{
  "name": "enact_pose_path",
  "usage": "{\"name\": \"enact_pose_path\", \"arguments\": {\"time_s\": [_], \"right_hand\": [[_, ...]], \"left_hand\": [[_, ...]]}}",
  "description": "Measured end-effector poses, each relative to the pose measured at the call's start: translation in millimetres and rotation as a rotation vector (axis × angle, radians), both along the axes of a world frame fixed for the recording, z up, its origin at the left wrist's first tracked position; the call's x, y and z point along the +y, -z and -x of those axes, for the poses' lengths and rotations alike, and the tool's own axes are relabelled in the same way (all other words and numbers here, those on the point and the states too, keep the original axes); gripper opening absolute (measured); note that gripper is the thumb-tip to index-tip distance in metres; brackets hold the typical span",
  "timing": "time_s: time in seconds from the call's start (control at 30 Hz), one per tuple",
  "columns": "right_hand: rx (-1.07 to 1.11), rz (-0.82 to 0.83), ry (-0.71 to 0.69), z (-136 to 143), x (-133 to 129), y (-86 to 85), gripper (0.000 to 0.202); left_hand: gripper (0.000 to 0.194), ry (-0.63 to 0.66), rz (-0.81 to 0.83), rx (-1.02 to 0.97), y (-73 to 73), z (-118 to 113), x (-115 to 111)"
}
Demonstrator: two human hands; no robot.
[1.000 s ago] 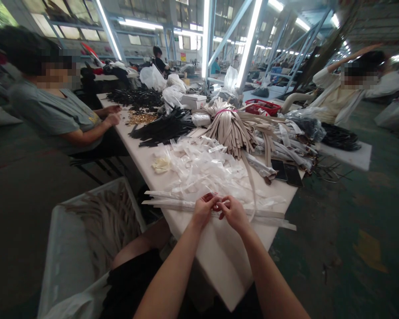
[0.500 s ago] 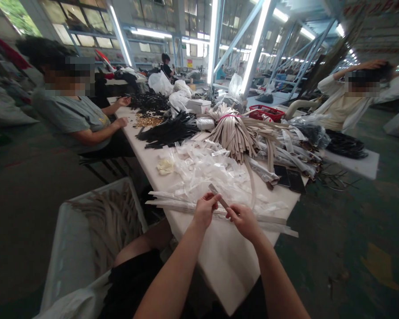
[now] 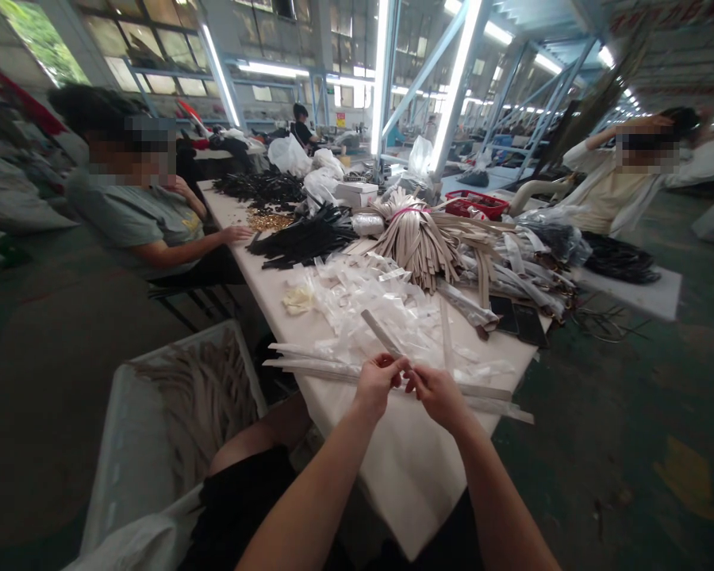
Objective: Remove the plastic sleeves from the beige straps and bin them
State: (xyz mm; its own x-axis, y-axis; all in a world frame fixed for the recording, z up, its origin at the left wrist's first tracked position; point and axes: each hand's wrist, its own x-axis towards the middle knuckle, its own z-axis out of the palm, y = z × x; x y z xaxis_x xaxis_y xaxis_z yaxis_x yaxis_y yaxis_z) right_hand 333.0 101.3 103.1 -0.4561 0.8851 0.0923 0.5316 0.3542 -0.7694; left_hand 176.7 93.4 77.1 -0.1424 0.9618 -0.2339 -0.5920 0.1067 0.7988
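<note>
Above the front part of the table, my left hand (image 3: 381, 379) pinches a greyish-beige flat strap (image 3: 379, 331), whose free end points up and to the left. Close beside it, my right hand (image 3: 431, 390) has its fingers closed on the same strap, and the fingertips of both hands almost meet. Below and behind the hands lie several long pale straps (image 3: 312, 366), set crosswise on the table. A heap of clear plastic wrappers (image 3: 362, 293) spreads just beyond them.
At my left stands a white plastic bin (image 3: 110, 444) of beige straps. Farther up the table (image 3: 410, 476) lie black straps (image 3: 309, 234), a tied beige strap bundle (image 3: 413, 246) and a red basket (image 3: 476, 205). One person (image 3: 136, 206) sits at left, another (image 3: 624, 182) at right.
My left hand has moved right along the strap, close to my right hand, so more of the strap's free end shows. The person at left has raised one hand toward the head.
</note>
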Motion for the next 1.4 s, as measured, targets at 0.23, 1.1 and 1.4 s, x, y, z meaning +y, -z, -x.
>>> {"name": "enact_pose_path", "arguments": {"time_s": [0.23,1.1,1.4], "right_hand": [[-0.046,-0.037,-0.014,-11.9,3.9,-2.7,0.036],[0.117,0.182,-0.063,-19.4,-4.2,-0.5,0.041],[0.163,0.168,-0.028,-24.9,-3.6,-4.1,0.047]], "left_hand": [[0.038,-0.124,-0.057,0.023,-7.3,8.3,3.2],[0.050,0.033,-0.042,0.025,1.3,-20.2,-9.9],[0.049,0.143,-0.050,0.008,-3.7,-39.0,-19.3]]}}
